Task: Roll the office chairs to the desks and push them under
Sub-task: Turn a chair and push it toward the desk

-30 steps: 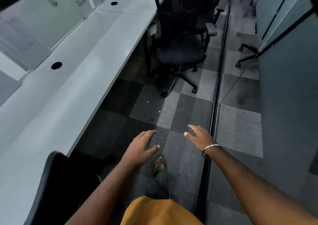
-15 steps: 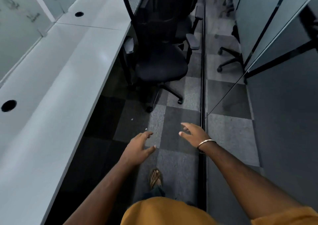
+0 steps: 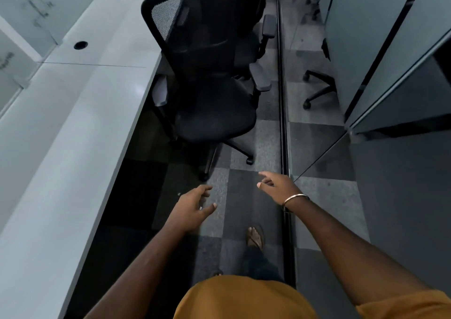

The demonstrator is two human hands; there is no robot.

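Ahead, the office chair stands apart from both relaxed, empty hands, left and right.

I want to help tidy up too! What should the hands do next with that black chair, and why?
Probably step closer and take hold of the black chair. Both the left hand and the right hand are open, hold nothing and are apart from it, and the chair stands beside the white desk, not pushed under.
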